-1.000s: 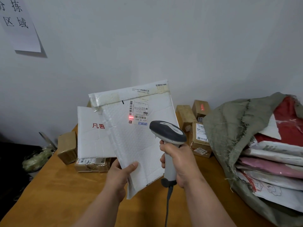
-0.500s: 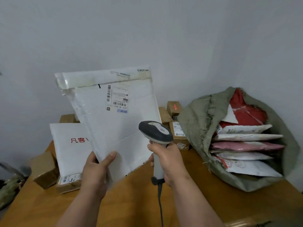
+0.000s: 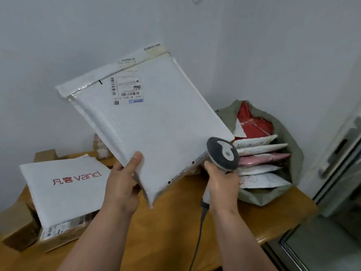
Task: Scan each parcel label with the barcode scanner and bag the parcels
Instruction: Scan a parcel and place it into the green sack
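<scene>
Left hand [image 3: 122,182] gripping a white bubble mailer [image 3: 154,124] by its lower edge, thumb on the front, fingers curled behind, parcel raised and tilted above the wooden surface [image 3: 175,227]. Shipping label [image 3: 127,89] near the mailer's top (print too small to read). Right hand [image 3: 222,184] wrapped round the handle of a grey barcode scanner [image 3: 222,153], head just beside the mailer's lower right corner. Green sack [image 3: 273,196] of stacked parcels lying open at the right. Another white mailer [image 3: 64,188] with red lettering resting on brown boxes [image 3: 17,225] at the left.
</scene>
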The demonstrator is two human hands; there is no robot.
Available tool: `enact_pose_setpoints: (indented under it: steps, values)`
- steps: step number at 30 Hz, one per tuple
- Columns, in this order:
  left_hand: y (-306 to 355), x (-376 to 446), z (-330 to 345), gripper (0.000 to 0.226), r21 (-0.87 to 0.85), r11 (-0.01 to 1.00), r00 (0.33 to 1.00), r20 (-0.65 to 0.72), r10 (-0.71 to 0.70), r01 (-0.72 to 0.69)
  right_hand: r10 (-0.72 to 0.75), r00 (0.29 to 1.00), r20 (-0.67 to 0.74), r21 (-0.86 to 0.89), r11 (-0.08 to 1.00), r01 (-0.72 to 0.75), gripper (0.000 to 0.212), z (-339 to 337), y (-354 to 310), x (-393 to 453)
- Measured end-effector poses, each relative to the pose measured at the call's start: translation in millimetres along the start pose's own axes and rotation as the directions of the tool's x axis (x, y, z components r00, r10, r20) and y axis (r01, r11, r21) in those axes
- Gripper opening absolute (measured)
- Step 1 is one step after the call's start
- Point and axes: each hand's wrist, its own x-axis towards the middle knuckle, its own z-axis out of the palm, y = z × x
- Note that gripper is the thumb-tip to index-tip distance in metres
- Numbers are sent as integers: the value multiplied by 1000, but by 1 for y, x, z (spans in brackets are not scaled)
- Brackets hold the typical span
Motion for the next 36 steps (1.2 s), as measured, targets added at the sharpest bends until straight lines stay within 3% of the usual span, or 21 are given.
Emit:
enact_pose_setpoints:
  steps: [3, 7, 13, 18, 21, 23, 25, 27, 31, 33, 36]
  values:
    - [-18, 3, 38, 55, -32, 997, 996, 63, -65, 67, 13, 992, -128, 71, 997, -4, 51, -26, -10, 17]
    - [-58, 7, 99, 46, 13, 984, 972, 152, -179, 179, 62, 983, -174, 262, 965, -14, 75, -61, -20, 44]
    - [-117, 9, 214, 36, 218, 930, 896, 273, -349, 296, -14, 950, -313, 208, 975, 83, 95, -119, -37, 116]
    - [-150, 23, 285, 32, 456, 864, 870, 313, -381, 214, -49, 892, -449, 144, 982, 126, 84, -175, -48, 188]
    - [-166, 48, 305, 38, 580, 814, 961, 208, -182, 28, -160, 850, -502, 17, 981, 195, 90, -200, -64, 225]
    - [-174, 77, 312, 59, 783, 607, 988, 153, 16, -131, -234, 839, -492, -63, 970, 233, 94, -212, -75, 246]
    - [-179, 103, 315, 79, 940, 317, 991, 108, 80, -128, -291, 839, -460, -105, 956, 275, 93, -219, -84, 265]
    - [-182, 123, 317, 93, 986, 142, 994, 83, 65, -91, -327, 836, -442, -144, 945, 293, 94, -224, -94, 282]
    - [-193, 160, 313, 107, 991, -83, 994, 96, -60, -100, -391, 840, -376, -262, 915, 308, 80, -226, -109, 316]
    - [-193, 178, 313, 95, 982, -159, 987, 83, -134, -104, -395, 849, -350, -319, 903, 288, 74, -222, -113, 329]
    - [-194, 200, 312, 45, 966, -200, 970, 122, -208, -165, -361, 871, -334, -353, 904, 240, 69, -214, -116, 344]
